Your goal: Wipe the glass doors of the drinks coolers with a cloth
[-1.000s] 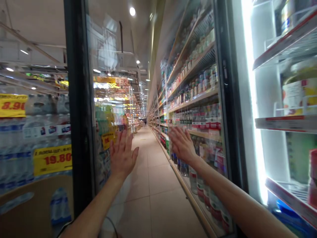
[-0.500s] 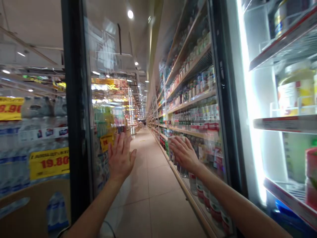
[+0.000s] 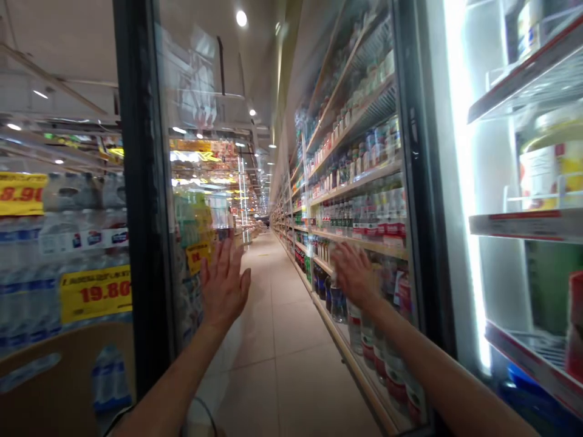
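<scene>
A glass fridge door (image 3: pixel 282 91) in a black frame (image 3: pixel 141 200) stands swung out in front of me. My left hand (image 3: pixel 223 285) lies flat against the glass near its left side, fingers stretched upward and open. My right hand (image 3: pixel 353 273) is pressed to the glass further right, near the door's right frame bar (image 3: pixel 421 200); it is blurred but its fingers look spread. Neither hand holds anything. Through the glass I see the shop aisle and shelves of bottles.
The open lit fridge (image 3: pixel 523 224) with wire shelves and jars is on the right. Stacked water packs with yellow price signs (image 3: pixel 95 292) stand at the left. A tiled aisle (image 3: pixel 282 340) runs ahead between long shelves (image 3: pixel 359 182).
My right hand has slid to the right along the glass, toward the door's right frame. My left hand has stayed almost in place.
</scene>
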`<state>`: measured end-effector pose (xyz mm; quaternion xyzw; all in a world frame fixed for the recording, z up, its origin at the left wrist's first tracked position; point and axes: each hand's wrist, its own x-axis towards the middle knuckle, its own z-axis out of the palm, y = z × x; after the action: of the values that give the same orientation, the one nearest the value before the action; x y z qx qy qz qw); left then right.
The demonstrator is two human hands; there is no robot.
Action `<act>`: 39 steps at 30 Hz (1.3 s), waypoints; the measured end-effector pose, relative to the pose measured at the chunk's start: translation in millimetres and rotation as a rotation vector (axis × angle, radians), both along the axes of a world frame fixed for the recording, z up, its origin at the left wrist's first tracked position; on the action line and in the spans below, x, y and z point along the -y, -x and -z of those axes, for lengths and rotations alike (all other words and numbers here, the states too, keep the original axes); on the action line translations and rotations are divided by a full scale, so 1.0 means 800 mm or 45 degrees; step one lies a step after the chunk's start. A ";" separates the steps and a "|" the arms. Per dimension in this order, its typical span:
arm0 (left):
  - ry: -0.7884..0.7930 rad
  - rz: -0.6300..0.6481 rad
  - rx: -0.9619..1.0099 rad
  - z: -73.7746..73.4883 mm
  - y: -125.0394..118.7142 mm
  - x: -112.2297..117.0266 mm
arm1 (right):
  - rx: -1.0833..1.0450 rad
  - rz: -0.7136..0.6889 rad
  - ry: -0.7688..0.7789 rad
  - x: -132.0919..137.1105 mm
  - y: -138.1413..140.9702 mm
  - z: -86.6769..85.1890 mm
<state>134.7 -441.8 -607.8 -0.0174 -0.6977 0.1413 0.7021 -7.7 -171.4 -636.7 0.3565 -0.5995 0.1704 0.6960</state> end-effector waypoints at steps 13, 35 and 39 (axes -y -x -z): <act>-0.034 0.025 0.035 0.000 -0.002 -0.001 | -0.005 -0.024 -0.183 0.017 -0.007 -0.001; -0.008 -0.016 0.017 0.000 0.000 0.000 | 0.035 -0.027 0.109 0.023 -0.007 -0.005; 0.020 -0.022 -0.002 -0.001 -0.001 0.000 | -0.058 -0.029 -0.231 0.021 -0.010 0.011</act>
<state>135.8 -441.6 -606.9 -0.0165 -0.6961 0.1528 0.7013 0.3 -187.8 -645.9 0.4288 -0.5923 0.1153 0.6724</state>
